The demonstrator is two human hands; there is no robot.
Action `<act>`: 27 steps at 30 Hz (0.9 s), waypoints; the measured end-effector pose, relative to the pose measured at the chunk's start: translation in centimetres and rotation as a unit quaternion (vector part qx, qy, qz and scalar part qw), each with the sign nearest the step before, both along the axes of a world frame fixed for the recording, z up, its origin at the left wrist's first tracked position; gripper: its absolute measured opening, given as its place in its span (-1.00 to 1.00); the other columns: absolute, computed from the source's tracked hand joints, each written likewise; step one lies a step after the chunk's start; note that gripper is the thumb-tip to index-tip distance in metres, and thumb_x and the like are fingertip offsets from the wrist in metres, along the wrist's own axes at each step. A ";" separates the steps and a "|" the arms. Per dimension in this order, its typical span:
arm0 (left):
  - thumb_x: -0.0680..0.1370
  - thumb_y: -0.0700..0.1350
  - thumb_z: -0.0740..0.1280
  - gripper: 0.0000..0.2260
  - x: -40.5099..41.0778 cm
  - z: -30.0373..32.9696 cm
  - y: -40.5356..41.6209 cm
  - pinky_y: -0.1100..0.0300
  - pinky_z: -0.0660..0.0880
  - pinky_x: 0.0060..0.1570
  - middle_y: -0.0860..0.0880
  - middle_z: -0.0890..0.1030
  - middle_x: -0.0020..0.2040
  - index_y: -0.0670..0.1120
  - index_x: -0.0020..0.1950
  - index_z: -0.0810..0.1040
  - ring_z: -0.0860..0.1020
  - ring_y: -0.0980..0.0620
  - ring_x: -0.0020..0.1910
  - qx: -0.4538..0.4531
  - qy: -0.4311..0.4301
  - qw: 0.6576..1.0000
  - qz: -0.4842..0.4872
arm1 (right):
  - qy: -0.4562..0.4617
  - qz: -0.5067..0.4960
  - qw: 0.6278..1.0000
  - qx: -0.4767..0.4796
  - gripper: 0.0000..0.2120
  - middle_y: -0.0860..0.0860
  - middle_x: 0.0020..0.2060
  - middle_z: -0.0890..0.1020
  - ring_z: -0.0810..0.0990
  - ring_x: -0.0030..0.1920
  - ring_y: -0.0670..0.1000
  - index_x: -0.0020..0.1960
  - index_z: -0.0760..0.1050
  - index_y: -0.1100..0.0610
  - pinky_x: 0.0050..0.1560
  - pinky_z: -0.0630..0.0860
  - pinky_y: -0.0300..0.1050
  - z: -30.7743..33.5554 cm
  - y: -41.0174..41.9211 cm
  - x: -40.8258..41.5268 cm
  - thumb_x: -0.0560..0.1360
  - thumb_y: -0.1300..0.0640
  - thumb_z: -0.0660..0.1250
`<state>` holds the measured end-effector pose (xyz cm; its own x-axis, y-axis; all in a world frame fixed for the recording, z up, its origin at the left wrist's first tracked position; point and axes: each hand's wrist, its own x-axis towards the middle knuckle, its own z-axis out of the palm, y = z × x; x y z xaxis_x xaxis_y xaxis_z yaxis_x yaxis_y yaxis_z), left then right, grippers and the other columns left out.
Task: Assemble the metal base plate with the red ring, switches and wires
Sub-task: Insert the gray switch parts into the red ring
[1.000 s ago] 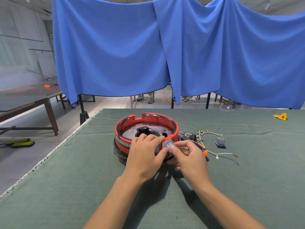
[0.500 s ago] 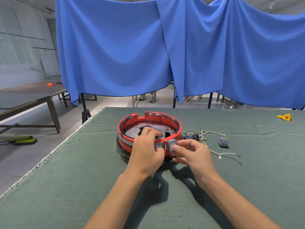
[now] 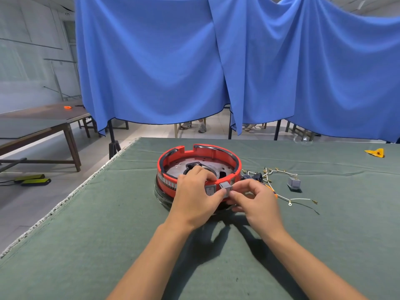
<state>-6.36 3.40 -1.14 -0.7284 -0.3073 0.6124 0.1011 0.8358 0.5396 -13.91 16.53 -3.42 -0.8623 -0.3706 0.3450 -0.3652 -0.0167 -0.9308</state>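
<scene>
Both hands meet at the near rim of the red ring (image 3: 164, 163), just below the middle of the frame. The left hand (image 3: 194, 200) drapes over that rim with its fingers curled inward onto the ring's top edge and its thumb down the outer face, a hold that seems meant to keep the assembly from sliding on the cloth while the other hand works. The right hand (image 3: 257, 198) pinches a small grey switch (image 3: 226, 187) between thumb and forefinger, held at the ring's outer wall and tilted, apparently being angled into an opening there. Just to its left, a second grey switch (image 3: 210, 190) already sits flush in the wall, partly framed by the left thumb.

Inside the ring lies the metal base plate (image 3: 175, 169), with a dark fitting near its middle mostly hidden behind the left knuckles. The whole assembly rests on the green-covered table (image 3: 86, 234).

Right of centre, a loose tangle of wires (image 3: 279, 172) with small metal terminals trails across the cloth, and a third grey switch (image 3: 294, 183) waits beside them, well apart from the ring. An orange-handled tool (image 3: 273, 191) pokes out from behind the right hand. My judgement is that wiring comes only once the switches are seated.
</scene>
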 end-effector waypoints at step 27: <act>0.38 -0.15 0.50 -0.90 -0.2 0.3 -0.1 -0.10 0.42 0.05 0.08 0.57 -0.19 -0.10 -0.19 0.60 0.54 0.06 -0.15 0.040 0.035 0.998 -0.016 | 0.199 0.021 0.971 0.129 -0.81 -0.12 0.02 0.46 0.48 0.04 -0.19 0.11 0.58 0.08 0.07 0.45 -0.19 1.0 0.5 -1.9 0.49 0.12 0.40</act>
